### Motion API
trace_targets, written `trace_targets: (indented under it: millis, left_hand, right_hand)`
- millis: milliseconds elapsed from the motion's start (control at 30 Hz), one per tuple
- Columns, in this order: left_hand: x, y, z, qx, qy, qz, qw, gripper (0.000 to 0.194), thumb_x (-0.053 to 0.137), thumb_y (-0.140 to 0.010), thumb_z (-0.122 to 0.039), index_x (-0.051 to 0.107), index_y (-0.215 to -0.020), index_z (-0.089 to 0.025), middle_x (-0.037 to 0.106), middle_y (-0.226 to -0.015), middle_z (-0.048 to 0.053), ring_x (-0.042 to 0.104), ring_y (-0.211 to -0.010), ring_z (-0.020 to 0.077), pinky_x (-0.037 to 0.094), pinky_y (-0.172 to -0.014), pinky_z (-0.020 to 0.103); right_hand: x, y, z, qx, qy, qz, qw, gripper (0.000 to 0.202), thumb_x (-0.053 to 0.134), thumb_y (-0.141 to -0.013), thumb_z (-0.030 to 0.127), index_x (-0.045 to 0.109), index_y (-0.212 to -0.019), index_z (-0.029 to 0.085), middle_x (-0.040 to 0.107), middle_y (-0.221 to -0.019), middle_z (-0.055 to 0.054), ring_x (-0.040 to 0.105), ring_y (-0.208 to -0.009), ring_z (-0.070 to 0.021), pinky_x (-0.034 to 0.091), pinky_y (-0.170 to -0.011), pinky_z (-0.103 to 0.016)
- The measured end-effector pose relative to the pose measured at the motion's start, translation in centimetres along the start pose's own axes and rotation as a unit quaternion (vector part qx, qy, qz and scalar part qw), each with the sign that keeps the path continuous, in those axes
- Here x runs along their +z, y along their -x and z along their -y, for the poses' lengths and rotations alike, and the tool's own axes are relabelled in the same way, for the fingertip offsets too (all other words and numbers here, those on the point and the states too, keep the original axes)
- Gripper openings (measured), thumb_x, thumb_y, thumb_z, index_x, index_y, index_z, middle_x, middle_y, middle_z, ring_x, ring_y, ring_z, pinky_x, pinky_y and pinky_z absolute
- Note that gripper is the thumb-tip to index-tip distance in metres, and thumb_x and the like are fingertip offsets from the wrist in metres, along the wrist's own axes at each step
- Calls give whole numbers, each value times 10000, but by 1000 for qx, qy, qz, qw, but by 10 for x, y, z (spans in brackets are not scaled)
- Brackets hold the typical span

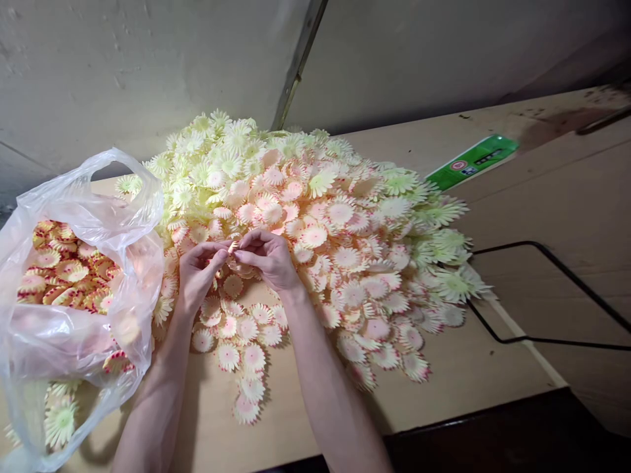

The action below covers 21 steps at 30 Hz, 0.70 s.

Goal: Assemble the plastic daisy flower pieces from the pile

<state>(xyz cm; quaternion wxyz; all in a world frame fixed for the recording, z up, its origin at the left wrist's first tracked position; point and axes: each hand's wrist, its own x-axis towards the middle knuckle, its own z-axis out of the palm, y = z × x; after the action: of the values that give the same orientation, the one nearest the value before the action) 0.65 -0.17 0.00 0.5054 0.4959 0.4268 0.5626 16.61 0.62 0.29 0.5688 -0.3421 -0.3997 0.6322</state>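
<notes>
My left hand and my right hand meet at the front of a big heap of artificial flower pieces. Between the fingertips of both hands is a small flower piece, pale with some red on it; the fingers partly cover it. Both hands are closed in a pinch. Pink-tipped pieces make up the middle and front of the heap, with pale green ones at the back and right. Below my hands, several loose pink-edged flower pieces lie flat on the table.
A clear plastic bag stands open on the left, holding many red-edged flower pieces. A pale green flower lies by its base. Behind the heap is a grey wall. A green packet and a black wire frame are at right.
</notes>
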Motion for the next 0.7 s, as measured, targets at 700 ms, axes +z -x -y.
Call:
trace_targets:
  millis: [700]
  left_hand:
    - [3, 0, -2, 8, -71, -40, 997, 334, 782, -823, -526, 792, -815, -191, 732, -750, 37, 598, -645, 138, 477, -601, 263]
  right_hand:
    - [-2, -1, -2, -23, 22, -2, 999, 258, 911, -661, 253, 671, -748, 213, 763, -792, 7, 700, -736, -126, 591, -740, -259]
